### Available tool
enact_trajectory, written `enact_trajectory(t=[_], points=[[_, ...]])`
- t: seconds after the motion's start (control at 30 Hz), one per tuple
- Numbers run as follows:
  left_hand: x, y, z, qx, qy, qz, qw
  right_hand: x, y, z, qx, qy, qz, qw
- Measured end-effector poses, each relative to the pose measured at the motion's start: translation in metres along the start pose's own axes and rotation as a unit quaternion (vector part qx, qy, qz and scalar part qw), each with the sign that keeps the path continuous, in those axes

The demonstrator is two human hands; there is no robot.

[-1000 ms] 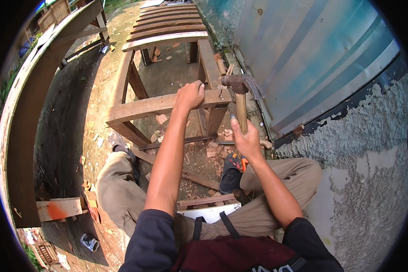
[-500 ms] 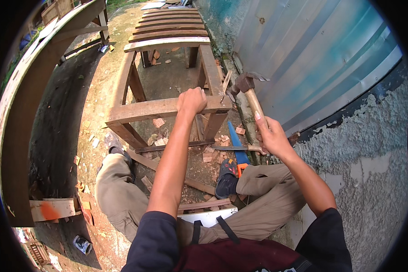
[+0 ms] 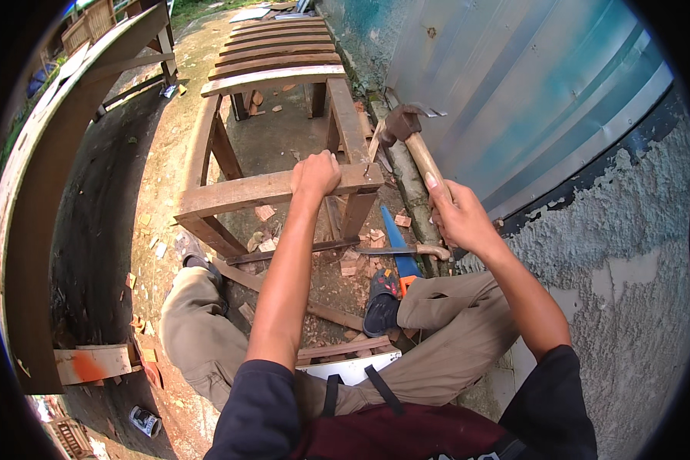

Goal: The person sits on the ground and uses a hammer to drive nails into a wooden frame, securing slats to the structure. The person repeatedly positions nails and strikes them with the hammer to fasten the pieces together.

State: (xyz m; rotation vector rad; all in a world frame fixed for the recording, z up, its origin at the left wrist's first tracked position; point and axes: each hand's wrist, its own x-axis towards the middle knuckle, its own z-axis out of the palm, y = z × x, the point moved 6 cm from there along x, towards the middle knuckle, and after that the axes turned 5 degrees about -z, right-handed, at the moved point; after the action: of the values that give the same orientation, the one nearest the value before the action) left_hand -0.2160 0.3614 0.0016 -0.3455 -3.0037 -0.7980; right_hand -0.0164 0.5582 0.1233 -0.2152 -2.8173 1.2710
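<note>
My right hand (image 3: pixel 460 217) is wrapped round the wooden handle of a claw hammer (image 3: pixel 422 159). The hammer's rusty head is raised above and to the right of the bench frame's near right corner. At that corner a nail (image 3: pixel 369 170) stands up out of the wood. My left hand (image 3: pixel 315 175) is closed over the near crossbar (image 3: pixel 238 192) of the wooden bench frame, left of the nail. Slats (image 3: pixel 274 60) cover the far part of the frame, and its near part is open between the rails.
A blue handsaw (image 3: pixel 397 238) and a long knife (image 3: pixel 406 251) lie on the ground below the frame, among wood chips. On the right stand a metal sheet (image 3: pixel 506 92) and a rough wall (image 3: pixel 629 253). A long wooden table (image 3: pixel 23 230) runs along the left, near a can (image 3: pixel 145 421).
The hammer has risen slightly, away from the nail and the corner. My left hand still grips the crossbar. The whole view has shifted a little.
</note>
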Motion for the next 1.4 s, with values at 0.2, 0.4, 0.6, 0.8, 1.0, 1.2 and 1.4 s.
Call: enact_trajectory(t=[0.2, 0.4, 0.6, 0.8, 1.0, 1.2, 1.4], points=[[-0.003, 0.009, 0.001, -0.003, -0.013, 0.011, 1.000, 0.018, -0.026, -0.007, 0.016, 0.077, -0.088, 0.993], [-0.008, 0.004, -0.004, 0.006, 0.002, -0.013, 1.000, -0.002, -0.002, 0.006, -0.052, -0.052, 0.018, 0.997], [-0.008, 0.009, -0.005, 0.005, -0.004, 0.001, 1.000, 0.016, -0.061, -0.026, 0.094, 0.097, -0.123, 0.983], [-0.007, 0.010, -0.004, 0.002, -0.003, -0.004, 1.000, 0.000, 0.024, 0.026, 0.072, -0.095, 0.094, 0.988], [-0.007, 0.008, -0.008, -0.015, 0.002, -0.004, 1.000, -0.009, 0.027, 0.001, 0.092, 0.031, 0.013, 0.995], [-0.008, 0.009, -0.011, -0.017, 0.009, 0.007, 1.000, -0.041, 0.085, 0.074, 0.202, 0.137, -0.079, 0.966], [-0.010, 0.009, -0.009, -0.007, 0.005, -0.005, 1.000, -0.016, 0.099, 0.131, 0.163, 0.216, -0.176, 0.947]])
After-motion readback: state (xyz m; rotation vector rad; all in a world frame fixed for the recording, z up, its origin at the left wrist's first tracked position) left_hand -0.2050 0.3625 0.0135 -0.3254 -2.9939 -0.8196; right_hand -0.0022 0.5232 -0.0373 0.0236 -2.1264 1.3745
